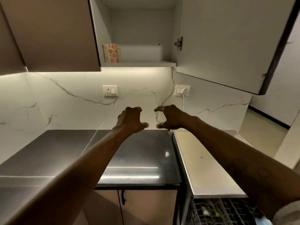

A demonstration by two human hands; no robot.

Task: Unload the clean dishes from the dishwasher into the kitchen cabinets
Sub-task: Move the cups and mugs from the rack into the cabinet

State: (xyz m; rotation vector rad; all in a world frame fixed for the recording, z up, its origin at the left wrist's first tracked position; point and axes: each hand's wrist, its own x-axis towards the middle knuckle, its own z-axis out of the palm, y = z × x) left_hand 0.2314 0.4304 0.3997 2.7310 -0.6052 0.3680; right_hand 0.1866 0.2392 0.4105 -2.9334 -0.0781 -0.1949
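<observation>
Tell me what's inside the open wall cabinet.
A white box with red flowers stands left on the shelf. Anything behind it is hidden; the top of the cabinet is out of frame.

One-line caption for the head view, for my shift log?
Empty left hand and right hand raised below an open cabinet holding a floral container; dishwasher rack lower right.
</observation>
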